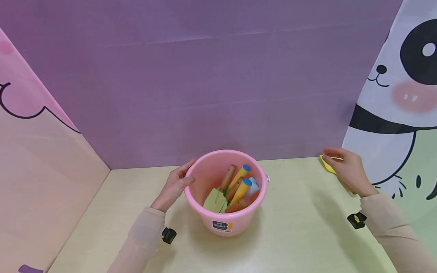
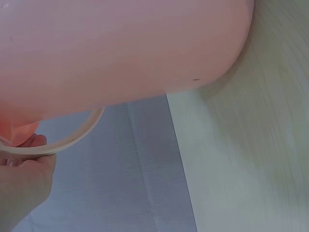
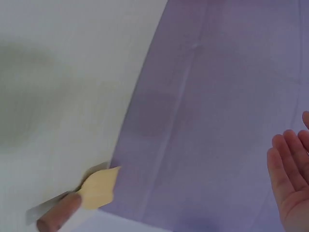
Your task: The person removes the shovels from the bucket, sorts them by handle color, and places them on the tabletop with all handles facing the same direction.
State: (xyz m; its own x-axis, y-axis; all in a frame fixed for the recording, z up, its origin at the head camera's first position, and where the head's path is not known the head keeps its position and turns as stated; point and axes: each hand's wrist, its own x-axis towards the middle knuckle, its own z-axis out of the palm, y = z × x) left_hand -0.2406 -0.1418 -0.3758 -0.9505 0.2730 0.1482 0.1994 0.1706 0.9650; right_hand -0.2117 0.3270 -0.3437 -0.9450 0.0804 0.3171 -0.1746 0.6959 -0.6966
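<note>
A pink bucket (image 1: 246, 218) stands on the table in the middle of the head view. My left hand (image 1: 175, 185) grips its left rim, thumb over the edge. In the left wrist view the bucket's pale bail handle (image 2: 79, 135) runs past that hand. Inside the bucket lie several small tools with wooden handles (image 1: 228, 178) or yellow, blue-ended handles (image 1: 243, 191), plus a pale green blade (image 1: 215, 201). Over at the right, my right hand (image 1: 349, 167) hovers over a small yellow toy trowel (image 3: 99, 188). Its wooden handle (image 3: 59, 212) shows apart from the straight fingers.
A purple cloth wall (image 1: 218, 94) rises behind the pale table (image 1: 290, 235). Printed side panels flank it, with a panda picture (image 1: 385, 151) on the right and a pink one (image 1: 30, 94) on the left. A small purple piece (image 1: 30, 269) shows at the lower left.
</note>
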